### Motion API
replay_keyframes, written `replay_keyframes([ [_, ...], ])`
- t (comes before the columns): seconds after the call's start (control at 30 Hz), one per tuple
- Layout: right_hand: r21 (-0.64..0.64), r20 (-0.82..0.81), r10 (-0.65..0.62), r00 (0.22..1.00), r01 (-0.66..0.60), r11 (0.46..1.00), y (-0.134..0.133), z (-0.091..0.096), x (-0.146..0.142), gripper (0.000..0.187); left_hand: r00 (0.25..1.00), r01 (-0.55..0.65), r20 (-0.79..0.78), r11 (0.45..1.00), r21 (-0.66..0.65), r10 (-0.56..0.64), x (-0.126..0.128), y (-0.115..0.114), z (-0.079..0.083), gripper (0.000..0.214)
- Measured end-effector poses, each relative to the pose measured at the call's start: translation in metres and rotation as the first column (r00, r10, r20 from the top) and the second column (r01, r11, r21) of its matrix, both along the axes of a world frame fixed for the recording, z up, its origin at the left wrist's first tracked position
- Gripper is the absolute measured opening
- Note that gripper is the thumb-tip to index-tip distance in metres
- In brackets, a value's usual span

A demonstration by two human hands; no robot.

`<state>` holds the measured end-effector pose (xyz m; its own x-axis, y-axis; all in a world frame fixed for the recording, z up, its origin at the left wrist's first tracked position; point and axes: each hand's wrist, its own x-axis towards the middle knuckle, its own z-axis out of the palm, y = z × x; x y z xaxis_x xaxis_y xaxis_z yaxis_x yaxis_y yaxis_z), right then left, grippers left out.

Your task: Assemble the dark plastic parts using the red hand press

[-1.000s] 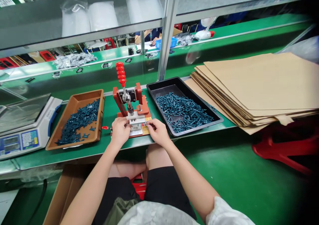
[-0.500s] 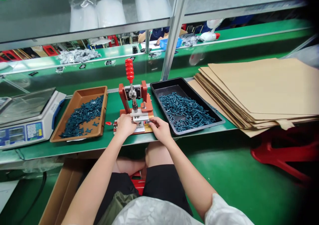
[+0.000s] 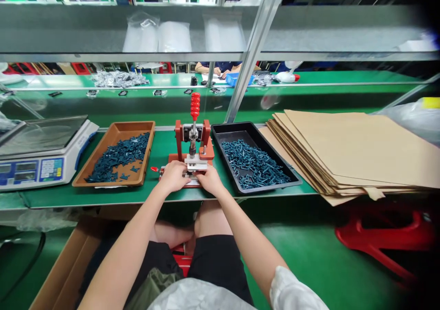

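Left hand point(image 3: 173, 176) and right hand point(image 3: 210, 181) curled at toggle press point(image 3: 178, 136) base, grip unclear; black tray point(image 3: 261, 138) at 1 o'clock, dark teal parts point(image 3: 254, 165) heaped.

On the bench point(image 3: 51, 201) before me, a toggle press point(image 3: 193, 138) stands at the centre. Left of it sits a tray point(image 3: 118, 126) of parts point(image 3: 120, 156), then a digital scale point(image 3: 41, 163); right of it, a second tray point(image 3: 240, 127), then a stack of cardboard sheets point(image 3: 343, 149) lying partly on the bench.
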<state>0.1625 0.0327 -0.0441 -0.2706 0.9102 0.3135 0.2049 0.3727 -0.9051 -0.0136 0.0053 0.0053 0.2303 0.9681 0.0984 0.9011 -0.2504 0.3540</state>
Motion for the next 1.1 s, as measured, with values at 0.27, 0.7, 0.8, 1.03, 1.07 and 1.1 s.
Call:
replay_keyframes([
  [0.27,0.106,0.087,-0.008,0.996,-0.001,0.994,0.002,-0.001,0.005,0.029,0.999,-0.023,0.030,0.998,0.060,0.022,0.003,-0.002,-0.007,0.021],
  [0.7,0.180,0.074,-0.056,0.996,0.042,0.983,-0.001,-0.004,0.002,0.026,0.999,-0.017,0.051,0.996,0.093,0.012,0.003,-0.001,-0.012,0.020],
  [0.8,0.206,0.084,-0.062,0.995,0.043,0.978,-0.003,-0.002,0.003,0.026,0.997,0.028,0.071,0.993,0.117,-0.037,0.004,-0.009,-0.009,0.019],
  [1.03,0.217,0.092,-0.061,0.994,0.039,0.975,-0.006,0.004,0.002,0.025,0.893,-0.411,0.396,0.745,0.525,0.213,-0.036,-0.031,-0.008,0.030],
  [1.07,0.213,0.095,-0.059,0.994,0.038,0.976,-0.006,0.005,0.002,0.025,0.823,-0.517,0.506,0.710,0.479,0.257,-0.042,-0.026,-0.008,0.035],
  [1.1,0.211,0.094,-0.060,0.994,0.039,0.977,-0.007,0.006,0.002,0.024,0.752,-0.577,0.599,0.714,0.397,0.275,-0.046,-0.019,-0.009,0.039],
])
